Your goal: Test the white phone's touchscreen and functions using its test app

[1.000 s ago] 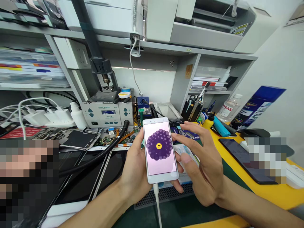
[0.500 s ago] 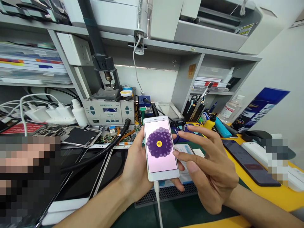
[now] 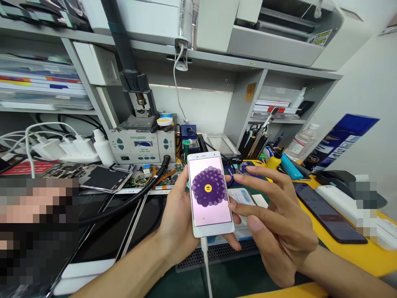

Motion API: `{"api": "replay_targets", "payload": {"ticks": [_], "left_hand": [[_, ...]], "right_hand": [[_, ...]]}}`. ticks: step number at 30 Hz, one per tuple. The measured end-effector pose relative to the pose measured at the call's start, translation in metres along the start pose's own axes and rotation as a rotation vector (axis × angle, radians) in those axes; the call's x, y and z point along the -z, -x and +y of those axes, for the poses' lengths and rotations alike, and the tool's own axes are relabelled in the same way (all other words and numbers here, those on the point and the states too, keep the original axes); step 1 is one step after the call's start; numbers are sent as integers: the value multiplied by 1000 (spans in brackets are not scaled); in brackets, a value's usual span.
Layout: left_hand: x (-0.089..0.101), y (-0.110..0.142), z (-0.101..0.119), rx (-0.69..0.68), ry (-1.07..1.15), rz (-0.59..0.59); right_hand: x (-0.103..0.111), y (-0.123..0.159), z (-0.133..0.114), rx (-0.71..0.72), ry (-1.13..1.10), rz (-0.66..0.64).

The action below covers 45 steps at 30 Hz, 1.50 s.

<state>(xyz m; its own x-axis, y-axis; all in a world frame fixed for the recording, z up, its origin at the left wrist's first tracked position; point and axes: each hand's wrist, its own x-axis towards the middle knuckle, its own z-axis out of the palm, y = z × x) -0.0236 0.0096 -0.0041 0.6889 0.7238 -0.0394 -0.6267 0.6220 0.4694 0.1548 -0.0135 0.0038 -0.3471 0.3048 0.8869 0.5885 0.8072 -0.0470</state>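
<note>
A white smartphone point(image 3: 212, 229) lies face up in my left hand point(image 3: 176, 211), which is closed round it, thumb along the left edge and fingertips showing past the right edge. Its lit screen shows a purple scalloped flower shape with a yellow circle in the middle on a pale pink ground. A white cable point(image 3: 207, 265) runs from the phone's lower end down out of view. My right hand point(image 3: 279, 219) is at the phone's right side with its fingers spread and nothing in them. Its index fingertip is at the screen's right edge; I cannot tell whether it touches.
Behind the phone stands a grey rework station point(image 3: 139, 149) with a thick black hose point(image 3: 124, 209) crossing the left side. A dark phone point(image 3: 330, 213) lies at right on the yellow bench edge. Bottles, a tool holder point(image 3: 252, 138) and a white power strip point(image 3: 76, 151) line the back.
My right hand has shifted slightly right and down. Faint small text has appeared near the bottom of the phone's screen. My left hand and the phone have stayed in place.
</note>
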Motion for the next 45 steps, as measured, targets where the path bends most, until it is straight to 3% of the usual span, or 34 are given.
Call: {"api": "replay_targets", "payload": {"ticks": [15,27,45], "left_hand": [[-7,3,0,-36,-31,115],[-5,3,1,-10,29,51],[-6,3,-1,-56,3,186]], "right_hand": [[-7,1,1,-5,-16,-25],[-3,2,-5,-7,-34,-2],[-4,3,-1,32,-22,-69]]}}
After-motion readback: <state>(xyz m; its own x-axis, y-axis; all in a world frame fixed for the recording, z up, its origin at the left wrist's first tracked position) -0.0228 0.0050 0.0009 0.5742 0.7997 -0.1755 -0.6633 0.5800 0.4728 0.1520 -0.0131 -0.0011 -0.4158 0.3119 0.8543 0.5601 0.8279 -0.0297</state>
